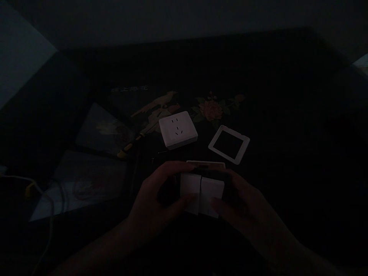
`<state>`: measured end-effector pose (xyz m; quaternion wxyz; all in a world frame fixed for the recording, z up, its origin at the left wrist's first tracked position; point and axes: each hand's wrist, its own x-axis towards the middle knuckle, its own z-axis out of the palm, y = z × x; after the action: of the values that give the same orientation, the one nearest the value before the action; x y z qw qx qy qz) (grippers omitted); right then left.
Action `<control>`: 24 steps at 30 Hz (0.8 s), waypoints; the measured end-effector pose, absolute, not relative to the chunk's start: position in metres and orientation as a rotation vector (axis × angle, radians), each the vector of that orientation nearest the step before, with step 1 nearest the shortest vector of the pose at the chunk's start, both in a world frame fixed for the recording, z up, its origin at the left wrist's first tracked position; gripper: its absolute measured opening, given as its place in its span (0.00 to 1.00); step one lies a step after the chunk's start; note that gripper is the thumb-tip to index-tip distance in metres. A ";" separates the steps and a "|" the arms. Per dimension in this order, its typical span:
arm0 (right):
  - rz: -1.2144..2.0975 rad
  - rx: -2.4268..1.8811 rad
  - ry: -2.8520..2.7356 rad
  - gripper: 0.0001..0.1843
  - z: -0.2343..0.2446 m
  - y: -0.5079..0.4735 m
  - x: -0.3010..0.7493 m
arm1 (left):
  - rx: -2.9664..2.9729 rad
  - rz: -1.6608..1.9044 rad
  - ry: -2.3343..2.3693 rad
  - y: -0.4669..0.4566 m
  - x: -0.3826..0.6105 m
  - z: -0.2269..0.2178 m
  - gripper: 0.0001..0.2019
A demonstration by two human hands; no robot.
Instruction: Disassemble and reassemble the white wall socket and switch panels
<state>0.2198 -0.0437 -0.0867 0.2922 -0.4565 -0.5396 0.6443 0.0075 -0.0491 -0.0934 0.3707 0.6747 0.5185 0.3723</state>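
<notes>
In the dim light, both my hands grip a white two-rocker wall switch low in the middle of the head view. My left hand holds its left side, thumb on the left rocker. From the other side, my right hand curls round it with the thumb against the right rocker. A pale box edge shows just behind the switch; whether they are joined I cannot tell. Beyond lies a white wall socket with slots facing up. To its right rests a white square frame with an open middle.
A screwdriver with a yellow and black handle lies left of the socket. Small screws are near it. The dark table bears a painted bird and flowers. A white cable hangs at the left.
</notes>
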 end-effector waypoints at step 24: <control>1.719 -1.223 -1.446 0.19 -0.087 -0.040 0.220 | 2.244 1.126 1.343 -0.047 0.007 -0.092 0.14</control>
<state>0.2205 -0.0397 -0.0868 0.2878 -0.4579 -0.5415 0.6437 0.0074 -0.0468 -0.0918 0.1466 0.7796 0.4665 0.3913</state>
